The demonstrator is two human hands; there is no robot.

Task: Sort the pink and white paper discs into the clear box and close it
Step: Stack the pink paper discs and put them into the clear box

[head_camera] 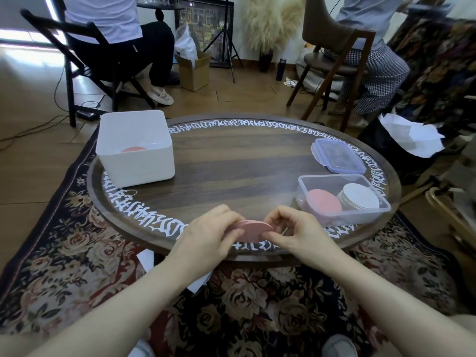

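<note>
Both hands met over the near edge of the round dark wooden table, which carried a ring of white script around its rim. The left hand gripped a small stack of pink round paper discs, its thumb curled across the near side and its fingers wrapped behind. The right hand pinched the right edge of that same stack between thumb and curled fingers, so the stack sat tilted between the two hands just above the tabletop. To the right, near the table edge, stood the clear rectangular plastic box, open, with a pile of pink discs on its left side and a pile of white discs on its right, the two piles side by side. Just behind the box lay its clear lid with a blue rim, flat on the table. At the far left stood a white square plastic bin, with a pink disc visible on its bottom. A floral patterned rug lay under the table.
</note>
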